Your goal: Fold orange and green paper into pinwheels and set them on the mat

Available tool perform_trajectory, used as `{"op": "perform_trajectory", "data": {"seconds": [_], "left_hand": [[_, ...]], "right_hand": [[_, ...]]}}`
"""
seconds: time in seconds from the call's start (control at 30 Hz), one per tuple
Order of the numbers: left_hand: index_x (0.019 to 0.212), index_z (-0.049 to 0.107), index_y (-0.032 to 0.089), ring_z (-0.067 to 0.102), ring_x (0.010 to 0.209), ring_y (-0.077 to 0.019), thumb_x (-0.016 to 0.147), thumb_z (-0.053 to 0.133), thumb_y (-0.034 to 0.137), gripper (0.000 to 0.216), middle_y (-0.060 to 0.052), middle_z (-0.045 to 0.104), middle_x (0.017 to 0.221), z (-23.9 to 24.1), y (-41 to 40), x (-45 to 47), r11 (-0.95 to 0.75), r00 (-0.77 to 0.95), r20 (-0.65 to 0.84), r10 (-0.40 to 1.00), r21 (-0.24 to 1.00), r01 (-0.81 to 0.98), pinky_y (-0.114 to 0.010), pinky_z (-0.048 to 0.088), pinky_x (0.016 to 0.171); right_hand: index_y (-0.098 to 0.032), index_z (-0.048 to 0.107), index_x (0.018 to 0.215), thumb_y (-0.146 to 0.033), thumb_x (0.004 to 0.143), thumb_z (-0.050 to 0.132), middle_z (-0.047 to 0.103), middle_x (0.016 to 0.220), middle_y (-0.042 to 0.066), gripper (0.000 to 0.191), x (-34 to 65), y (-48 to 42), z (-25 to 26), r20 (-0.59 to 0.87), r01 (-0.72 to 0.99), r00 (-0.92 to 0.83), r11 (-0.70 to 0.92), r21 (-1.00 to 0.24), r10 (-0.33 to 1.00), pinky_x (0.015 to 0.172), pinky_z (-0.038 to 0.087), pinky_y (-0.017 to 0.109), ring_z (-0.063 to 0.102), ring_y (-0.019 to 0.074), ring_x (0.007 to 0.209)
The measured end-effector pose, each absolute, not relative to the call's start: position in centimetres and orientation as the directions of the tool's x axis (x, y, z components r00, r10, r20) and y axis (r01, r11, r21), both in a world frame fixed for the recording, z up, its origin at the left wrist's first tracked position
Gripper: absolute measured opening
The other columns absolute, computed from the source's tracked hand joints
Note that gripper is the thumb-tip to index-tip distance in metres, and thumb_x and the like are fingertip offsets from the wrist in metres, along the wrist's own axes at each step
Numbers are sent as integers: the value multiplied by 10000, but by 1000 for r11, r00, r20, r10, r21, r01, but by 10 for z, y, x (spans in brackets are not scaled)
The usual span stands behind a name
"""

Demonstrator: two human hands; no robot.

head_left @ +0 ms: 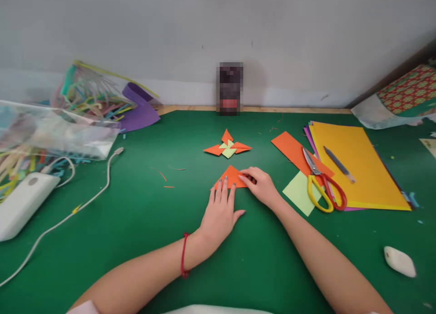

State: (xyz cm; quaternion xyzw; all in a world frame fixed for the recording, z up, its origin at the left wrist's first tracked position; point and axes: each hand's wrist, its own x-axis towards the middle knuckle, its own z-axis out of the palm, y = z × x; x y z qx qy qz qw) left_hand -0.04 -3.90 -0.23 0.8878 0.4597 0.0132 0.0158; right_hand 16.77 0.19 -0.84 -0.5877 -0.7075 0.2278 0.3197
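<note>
An orange sheet of paper folded into a triangle point(231, 173) lies on the green table in front of me, its point facing away. My left hand point(220, 211) rests flat on its near edge with the fingers spread. At the triangle's right corner, my right hand point(260, 183) pinches the paper between thumb and forefinger. Just beyond lies a folded paper piece point(228, 149), with orange pointed arms around a pale green centre. Part of the triangle is hidden under my fingers.
To the right, scissors point(318, 177) lie across an orange paper strip point(289, 146) and a pale green square point(299, 193). A craft knife point(339, 164) sits on yellow sheets point(371, 168). Leftward are a white power bank point(29, 207), its cable point(68, 218) and bagged paper strips point(98, 107).
</note>
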Motion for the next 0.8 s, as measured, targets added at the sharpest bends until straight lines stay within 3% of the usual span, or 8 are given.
{"op": "perform_trajectory", "data": {"seconds": [0.1, 0.17, 0.23, 0.3, 0.43, 0.8], "left_hand": [[1390, 366, 61, 267, 1359, -365, 851, 451, 540, 726, -246, 284, 1459, -3, -41, 2, -565, 567, -55, 822, 49, 824, -521, 311, 1060], [1402, 346, 70, 238, 1373, -354, 849, 444, 553, 741, -239, 262, 1470, -4, -39, 2, -565, 568, -70, 820, 64, 823, -522, 286, 1075], [1411, 326, 67, 223, 1379, -349, 846, 440, 563, 760, -238, 245, 1477, -5, -39, 0, -566, 571, -70, 818, 85, 820, -519, 268, 1085], [1418, 310, 70, 214, 1384, -343, 845, 434, 568, 769, -231, 230, 1485, -6, -40, -1, -563, 571, -62, 819, 106, 820, -514, 259, 1091], [1422, 301, 81, 218, 1383, -342, 845, 444, 560, 764, -224, 222, 1492, -7, -39, -4, -569, 579, -50, 814, 129, 812, -514, 265, 1086], [1429, 298, 138, 188, 1389, -355, 830, 479, 558, 754, -225, 218, 1495, -9, -37, -8, -569, 578, 0, 816, 181, 802, -558, 241, 1078]], "right_hand": [[-213, 647, 1090, -347, 905, 440, 653, 821, 67, 308, 167, -1, -8, 199, 736, -75, 189, -650, 977, 729, 502, 326, 586, 194, 751], [-227, 543, 1264, -360, 908, 430, 633, 1075, 102, 397, 166, -4, -7, 241, 802, -83, 209, -559, 967, 862, 477, 380, 579, 232, 981], [-247, 439, 1361, -375, 917, 402, 467, 1364, 109, 464, 165, -6, -8, 245, 876, -137, 233, -422, 960, 1004, 377, 447, 415, 275, 1260], [-262, 383, 1397, -384, 931, 358, 288, 1499, 85, 483, 164, -8, -9, 190, 932, -178, 227, -283, 966, 1067, 278, 496, 224, 298, 1383], [-280, 337, 1421, -381, 947, 308, 188, 1541, 79, 485, 163, -9, -14, 100, 975, -163, 175, -136, 982, 1087, 203, 531, 155, 315, 1405], [-306, 298, 1433, -400, 946, 306, 178, 1544, 75, 496, 163, -7, -16, 67, 983, -155, 161, -90, 986, 1087, 191, 540, 170, 309, 1404]]}}
